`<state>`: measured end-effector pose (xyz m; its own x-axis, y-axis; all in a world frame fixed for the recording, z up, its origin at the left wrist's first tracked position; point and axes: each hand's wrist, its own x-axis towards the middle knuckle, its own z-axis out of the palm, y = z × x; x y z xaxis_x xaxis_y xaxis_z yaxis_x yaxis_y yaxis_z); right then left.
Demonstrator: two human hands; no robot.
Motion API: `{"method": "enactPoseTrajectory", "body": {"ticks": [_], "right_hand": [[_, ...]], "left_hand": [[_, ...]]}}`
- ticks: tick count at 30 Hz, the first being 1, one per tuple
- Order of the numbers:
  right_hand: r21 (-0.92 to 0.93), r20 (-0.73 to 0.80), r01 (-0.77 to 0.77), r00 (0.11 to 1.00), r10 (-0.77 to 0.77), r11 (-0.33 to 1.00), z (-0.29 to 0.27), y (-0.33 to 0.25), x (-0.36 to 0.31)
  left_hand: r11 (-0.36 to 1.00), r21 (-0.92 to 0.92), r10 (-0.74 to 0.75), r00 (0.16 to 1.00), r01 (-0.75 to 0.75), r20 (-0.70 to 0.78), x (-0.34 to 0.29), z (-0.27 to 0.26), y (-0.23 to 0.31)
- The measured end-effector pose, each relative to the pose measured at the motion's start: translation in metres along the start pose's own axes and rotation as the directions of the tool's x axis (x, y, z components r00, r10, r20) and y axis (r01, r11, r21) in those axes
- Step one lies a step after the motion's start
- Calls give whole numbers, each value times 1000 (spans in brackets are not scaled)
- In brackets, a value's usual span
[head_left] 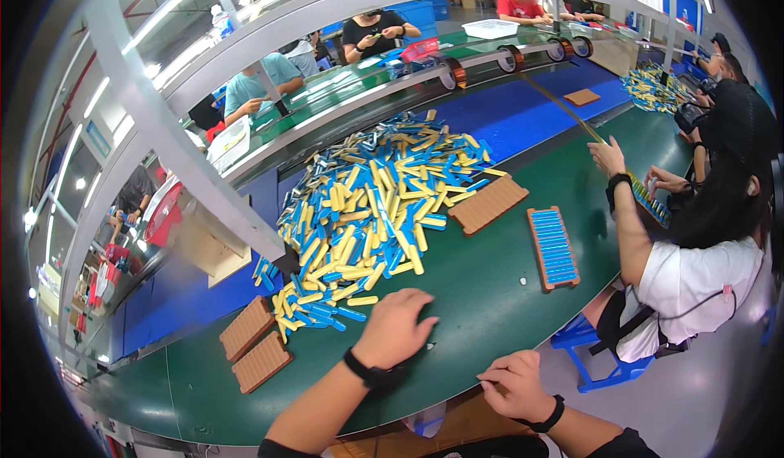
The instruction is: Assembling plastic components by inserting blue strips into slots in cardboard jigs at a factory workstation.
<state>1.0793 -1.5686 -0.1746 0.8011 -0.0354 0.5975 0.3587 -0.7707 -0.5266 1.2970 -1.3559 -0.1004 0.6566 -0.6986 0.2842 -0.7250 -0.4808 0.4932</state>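
Observation:
My left hand [394, 327] is over the green table, palm down, just in front of a big heap of small flat blue and yellow pieces [367, 213]. Its thumb stands apart from the fingers, and nothing shows in it. By the table's near edge, my right hand [518, 386] has its fingers curled and thumb and fingertips drawn together; whether something small is between them cannot be made out. Brown grooved trays [263, 362] lie left of the heap. Another brown tray [488, 203] touches the heap's right side. Further right is a tray filled with blue pieces [554, 246].
A metal frame [184, 144] crosses above the table's far side, beside a blue conveyor belt [523, 119]. At right, a co-worker in a white shirt [694, 286] handles a filled tray and sits by a blue stool [600, 360]. More people work across the line.

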Motion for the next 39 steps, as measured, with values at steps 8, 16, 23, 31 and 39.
{"method": "enactPoseTrajectory", "body": {"ticks": [8, 16, 23, 31, 39], "right_hand": [[-85, 355, -94, 927, 118, 992, 22, 5, 144], [-660, 300, -251, 777, 554, 708, 86, 95, 258], [-582, 359, -173, 822, 442, 795, 77, 54, 218], [-469, 424, -45, 865, 270, 882, 87, -18, 163], [-193, 552, 134, 834, -6, 972, 105, -125, 106]], "left_hand": [[959, -54, -270, 955, 278, 123, -68, -30, -48], [948, -139, -265, 952, 286, 150, -106, -52, -52], [928, -169, -332, 943, 332, 31, -151, -77, -57], [939, -205, -312, 936, 278, -163, -180, -99, -45], [982, -127, -165, 966, 142, -197, -200, -102, -33]]}}
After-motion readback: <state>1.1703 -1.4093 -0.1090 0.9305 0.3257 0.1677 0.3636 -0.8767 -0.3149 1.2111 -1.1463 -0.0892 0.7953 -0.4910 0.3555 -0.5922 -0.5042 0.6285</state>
